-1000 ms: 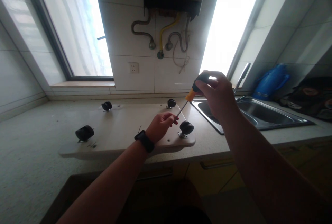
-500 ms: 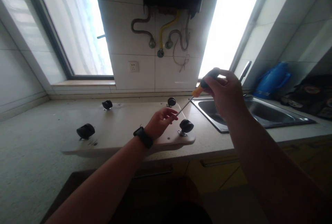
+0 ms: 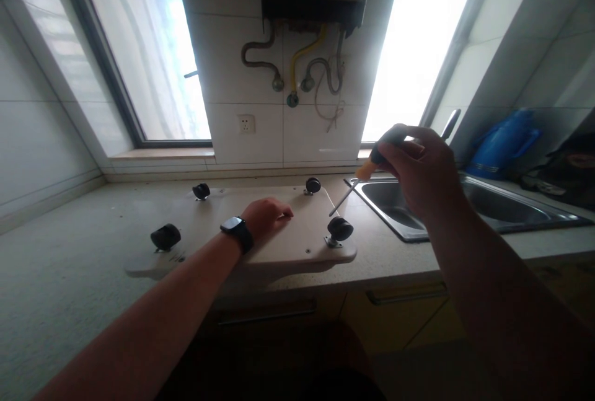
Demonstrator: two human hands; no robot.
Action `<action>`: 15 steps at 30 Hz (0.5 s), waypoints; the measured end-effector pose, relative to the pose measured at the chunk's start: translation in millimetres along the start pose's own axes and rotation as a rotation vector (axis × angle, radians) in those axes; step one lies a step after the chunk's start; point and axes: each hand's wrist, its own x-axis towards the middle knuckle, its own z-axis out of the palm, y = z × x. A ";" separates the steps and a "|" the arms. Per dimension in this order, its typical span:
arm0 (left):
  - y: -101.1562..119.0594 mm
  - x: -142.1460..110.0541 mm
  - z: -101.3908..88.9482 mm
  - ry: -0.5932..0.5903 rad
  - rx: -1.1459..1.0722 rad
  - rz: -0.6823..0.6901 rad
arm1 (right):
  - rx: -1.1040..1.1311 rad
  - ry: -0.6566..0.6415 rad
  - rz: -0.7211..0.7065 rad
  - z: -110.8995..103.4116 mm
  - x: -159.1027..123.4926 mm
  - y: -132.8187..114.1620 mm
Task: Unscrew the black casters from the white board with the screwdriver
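My right hand (image 3: 426,168) is closed around the black and orange handle of a screwdriver (image 3: 365,170). Its metal shaft slants down to the left, with the tip just above the near right caster (image 3: 340,228) and apart from it. My left hand (image 3: 266,221), below a black wristwatch, is over the middle of a white board (image 3: 218,218). Its fingers are curled together, and whatever they pinch is hidden or too small to name. Several black casters stand wheels-up at the board's corners, among them the far right caster (image 3: 313,185) and the near left caster (image 3: 166,237).
The board lies on a speckled countertop (image 3: 79,252). A steel sink (image 3: 411,238) is set in at the right, with a blue jug-like container (image 3: 502,144) behind it. A heater with pipes (image 3: 297,60) hangs on the wall. Drawers with handles (image 3: 267,313) are below.
My left hand has left the screwdriver's tip and moved left over the board, its fingers now curled. The screwdriver stays in my right hand. The view has shifted slightly.
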 end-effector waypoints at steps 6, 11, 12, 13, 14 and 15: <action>1.4 -3.1 -4.6 -0.012 0.020 0.021 | -0.017 -0.024 0.002 0.2 -1.5 1.4; 19.4 -3.2 -17.0 0.126 -0.021 -0.001 | -0.049 -0.055 -0.014 0.9 -7.8 -6.4; 26.2 -4.6 -18.6 0.155 -0.037 -0.016 | -0.052 -0.066 -0.011 1.4 -9.6 -8.5; 33.9 -6.4 -19.2 0.171 -0.053 -0.033 | -0.055 -0.085 -0.006 2.1 -11.5 -10.4; 42.3 -8.5 -18.9 0.175 -0.071 -0.053 | -0.060 -0.107 -0.004 2.9 -13.4 -12.0; 51.0 -10.7 -17.4 0.166 -0.097 -0.072 | -0.067 -0.131 -0.002 3.9 -15.4 -13.2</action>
